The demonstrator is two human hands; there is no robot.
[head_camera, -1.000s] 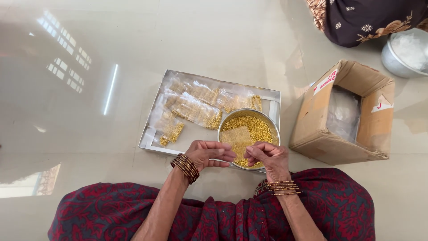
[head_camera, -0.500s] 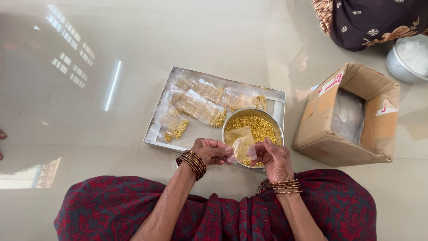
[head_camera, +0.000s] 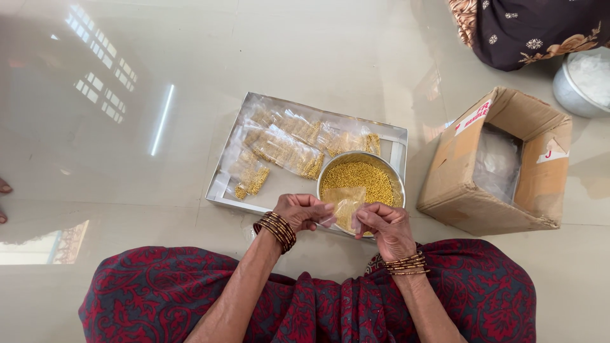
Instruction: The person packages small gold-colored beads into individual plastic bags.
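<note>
My left hand [head_camera: 304, 211] and my right hand [head_camera: 383, 225] pinch the two sides of a small clear plastic pouch [head_camera: 344, 204] and hold it over the near rim of a round steel bowl [head_camera: 394, 176] full of small yellow grains [head_camera: 362, 177]. The pouch looks to hold some grains. Both wrists wear brown bangles. The bowl stands in the right part of a flat rectangular metal tray [head_camera: 223, 190] on the glossy floor. Several filled clear pouches of yellow grains [head_camera: 281, 147] lie across the tray's back and left.
An open cardboard box [head_camera: 502, 165] with clear plastic bags inside stands right of the tray. Behind it are a steel pot [head_camera: 579, 81] and another person's dark floral garment [head_camera: 534, 28]. My lap in red patterned cloth [head_camera: 305, 298] fills the bottom.
The view has shifted slightly. My hands have lifted the pouch a little and drawn it toward me, off the bowl's grains; both still hold it.
</note>
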